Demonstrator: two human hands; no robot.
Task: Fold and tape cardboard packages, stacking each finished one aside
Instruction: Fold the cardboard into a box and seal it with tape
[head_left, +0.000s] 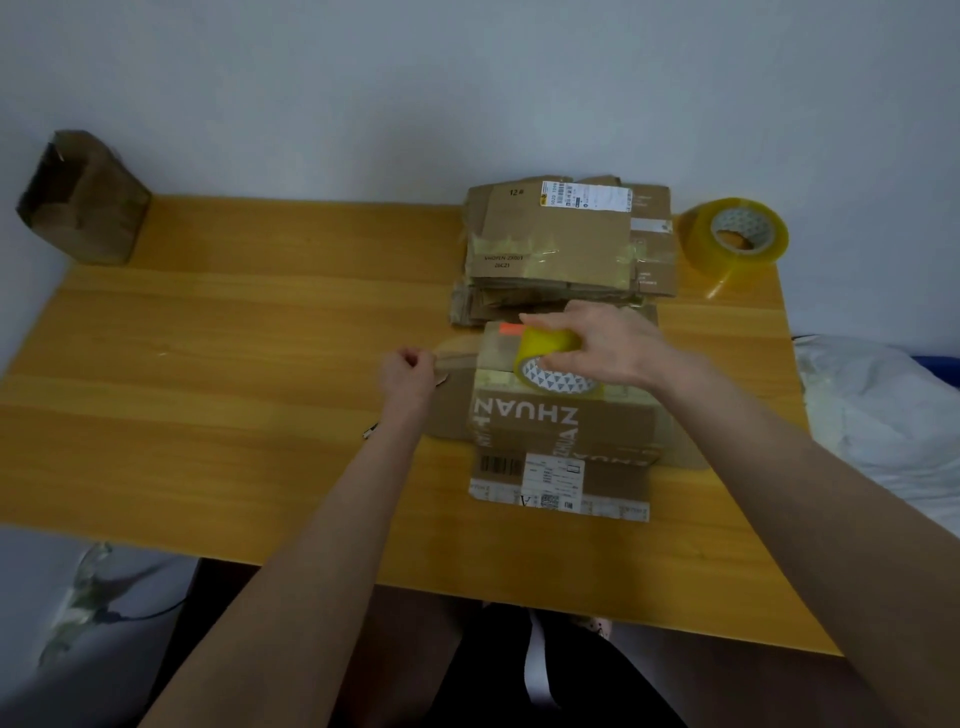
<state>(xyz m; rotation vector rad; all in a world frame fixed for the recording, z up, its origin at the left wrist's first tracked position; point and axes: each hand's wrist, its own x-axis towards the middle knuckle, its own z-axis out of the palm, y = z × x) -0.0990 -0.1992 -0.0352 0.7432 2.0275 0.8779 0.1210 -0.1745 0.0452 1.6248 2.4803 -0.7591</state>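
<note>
Our folded cardboard package (561, 431) lies mid-table (234, 389), its far end hidden under the tape roll (553, 366) that our right hand (608, 343) grips. Our left hand (408, 371) curls beside the package's left flap; whether it pinches anything, we cannot tell. The labels on the taped stack (561, 244) just beyond are too small to read.

The right hand (605, 340) covers the top of the tape roll (550, 366) and the far edge of the package (563, 431). Left of the package, the left hand (408, 371) is curled, and its fingers hide whether they pinch anything. The label print on the package is too small to read. Beyond the package, the stack (561, 244) hides its lower pieces.
</note>
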